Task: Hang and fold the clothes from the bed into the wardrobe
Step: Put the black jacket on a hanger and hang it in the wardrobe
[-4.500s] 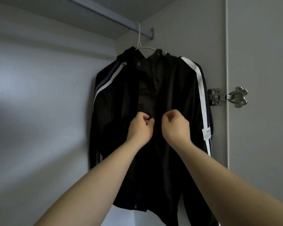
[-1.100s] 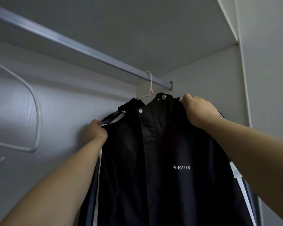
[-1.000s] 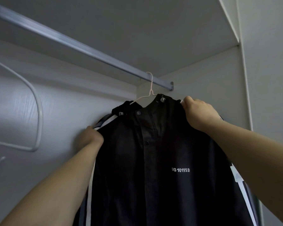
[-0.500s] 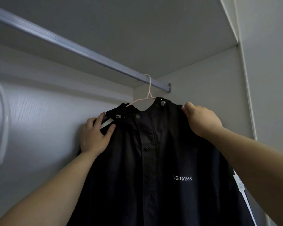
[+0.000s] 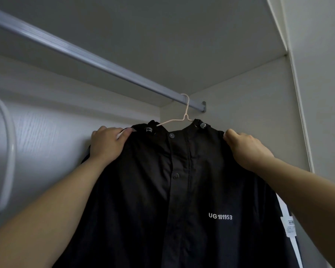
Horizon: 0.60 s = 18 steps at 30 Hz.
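Your left hand (image 5: 106,145) and right hand (image 5: 249,149) each grip a jacket (image 5: 162,200) shoulder either side of the hanger (image 5: 173,122), likely squaring it.

- The black jacket (image 5: 162,200) is hanging front-on with its placket closed and running straight down the middle. Dark snap buttons (image 5: 176,176) are showing along it. White lettering (image 5: 220,216) reading "UG 101953" is sitting on the chest, and a paper tag (image 5: 289,227) is lying on the white-striped sleeve at the right edge. The left hand (image 5: 106,144) and right hand (image 5: 246,147) are each gripping a shoulder.
- The pale wire hanger (image 5: 170,121) is sitting inside the collar, its hook looping over the rail.
- The metal wardrobe rail (image 5: 97,59) is running diagonally from the upper left, carrying the hanger near its right-hand bracket.
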Each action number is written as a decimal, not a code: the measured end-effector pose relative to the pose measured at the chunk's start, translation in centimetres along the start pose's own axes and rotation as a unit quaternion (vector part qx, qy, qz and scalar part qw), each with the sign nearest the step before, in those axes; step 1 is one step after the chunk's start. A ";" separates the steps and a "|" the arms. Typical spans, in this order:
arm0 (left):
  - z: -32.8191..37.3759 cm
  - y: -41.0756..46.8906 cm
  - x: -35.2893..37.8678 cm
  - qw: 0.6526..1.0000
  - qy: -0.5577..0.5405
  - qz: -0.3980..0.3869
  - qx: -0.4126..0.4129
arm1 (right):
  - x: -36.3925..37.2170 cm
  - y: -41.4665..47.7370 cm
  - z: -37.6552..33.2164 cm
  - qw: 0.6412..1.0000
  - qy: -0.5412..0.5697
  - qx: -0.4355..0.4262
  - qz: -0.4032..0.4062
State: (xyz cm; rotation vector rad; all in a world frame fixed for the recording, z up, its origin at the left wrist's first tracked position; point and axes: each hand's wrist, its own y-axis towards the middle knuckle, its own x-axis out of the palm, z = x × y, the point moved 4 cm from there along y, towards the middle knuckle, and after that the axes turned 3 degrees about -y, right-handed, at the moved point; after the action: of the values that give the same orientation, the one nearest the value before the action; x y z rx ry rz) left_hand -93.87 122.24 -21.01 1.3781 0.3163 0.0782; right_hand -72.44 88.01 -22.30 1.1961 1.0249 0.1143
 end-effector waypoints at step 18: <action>-1.1 0.3 4.7 0.876 -0.314 -0.213 -0.297 | -1.1 -0.1 0.6 0.999 0.021 -0.006 0.031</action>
State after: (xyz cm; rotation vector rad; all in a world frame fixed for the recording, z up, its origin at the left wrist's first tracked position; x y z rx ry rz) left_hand -89.64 124.47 -21.72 0.6382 0.0266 -0.5901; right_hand -72.70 86.96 -21.70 1.2192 1.0221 0.1950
